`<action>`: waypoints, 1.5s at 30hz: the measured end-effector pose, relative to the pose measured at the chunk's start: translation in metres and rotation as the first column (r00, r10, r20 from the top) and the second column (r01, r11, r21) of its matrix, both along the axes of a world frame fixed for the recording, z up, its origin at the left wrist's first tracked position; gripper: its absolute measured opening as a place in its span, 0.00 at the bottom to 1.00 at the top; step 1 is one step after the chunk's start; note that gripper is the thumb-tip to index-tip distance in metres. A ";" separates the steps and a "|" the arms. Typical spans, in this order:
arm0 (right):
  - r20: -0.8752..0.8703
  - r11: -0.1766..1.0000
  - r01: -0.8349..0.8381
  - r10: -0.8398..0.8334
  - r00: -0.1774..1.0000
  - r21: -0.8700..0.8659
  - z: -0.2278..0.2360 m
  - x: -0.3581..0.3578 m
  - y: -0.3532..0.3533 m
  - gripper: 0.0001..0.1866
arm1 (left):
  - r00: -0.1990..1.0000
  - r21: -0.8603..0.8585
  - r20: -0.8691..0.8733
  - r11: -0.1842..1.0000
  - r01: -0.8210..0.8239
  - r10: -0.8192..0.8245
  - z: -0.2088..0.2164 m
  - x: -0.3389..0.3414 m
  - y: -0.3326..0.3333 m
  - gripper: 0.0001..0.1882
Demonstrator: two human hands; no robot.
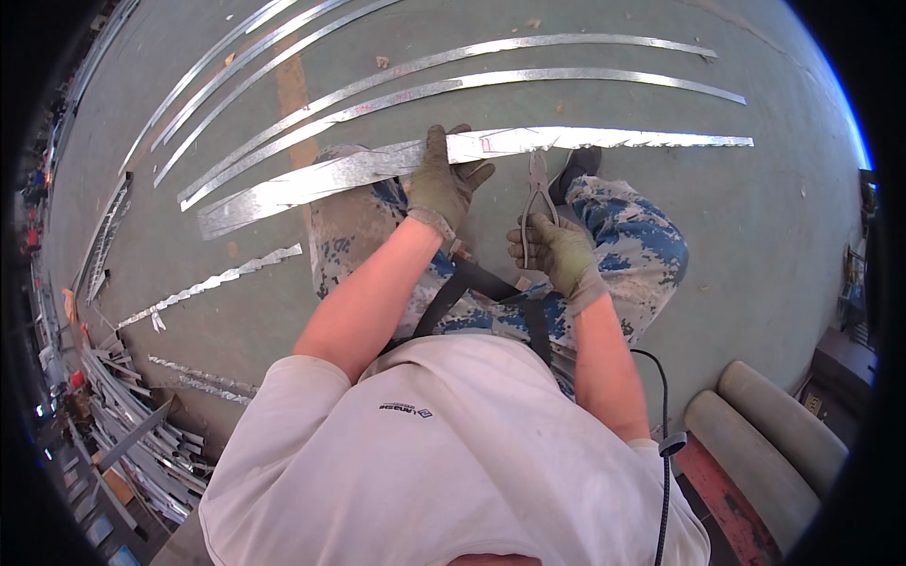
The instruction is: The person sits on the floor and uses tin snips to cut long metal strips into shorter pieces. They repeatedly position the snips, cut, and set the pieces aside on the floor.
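Observation:
A long shiny sheet-metal strip (354, 173) lies across in front of me, above my knees. Its near edge is notched and crinkled along the right part and smooth toward the left. My left hand (441, 186), in a dull green work glove, grips the strip near its middle, fingers over the far side and thumb out to the right. In my right hand (557, 253), also gloved, is a pair of steel pliers (537, 186), the fingers closed round the handles. The jaws point away from me and meet the strip's near edge, where the notched part begins; their tips are hard to make out.
Several narrow metal strips (566, 75) lie on the green floor (755, 236) beyond. A crinkled strip (212, 281) lies at left, near a heap of metal offcuts (151, 448). Two grey rolls (755, 453) stand at lower right. A black cable (665, 396) hangs by my right arm.

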State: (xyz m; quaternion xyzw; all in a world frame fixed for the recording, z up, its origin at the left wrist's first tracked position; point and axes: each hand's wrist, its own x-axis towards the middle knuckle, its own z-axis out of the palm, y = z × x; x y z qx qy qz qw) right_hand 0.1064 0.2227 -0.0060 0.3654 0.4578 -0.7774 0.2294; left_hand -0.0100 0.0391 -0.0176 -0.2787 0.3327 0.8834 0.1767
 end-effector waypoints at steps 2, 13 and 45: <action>0.001 0.998 -0.027 0.027 1.000 0.058 0.001 0.005 0.002 0.13 | 0.999 -0.029 0.047 0.999 0.022 -0.021 -0.005 0.000 0.008 0.26; -0.028 0.968 -0.146 0.155 0.988 0.203 -0.032 0.018 -0.034 0.16 | 0.999 0.008 0.048 1.000 0.021 -0.021 -0.041 0.002 0.006 0.25; 0.079 0.985 -0.161 0.166 0.983 -0.066 -0.025 0.000 -0.045 0.09 | 0.997 0.042 0.062 0.998 -0.056 0.054 -0.039 0.002 0.006 0.23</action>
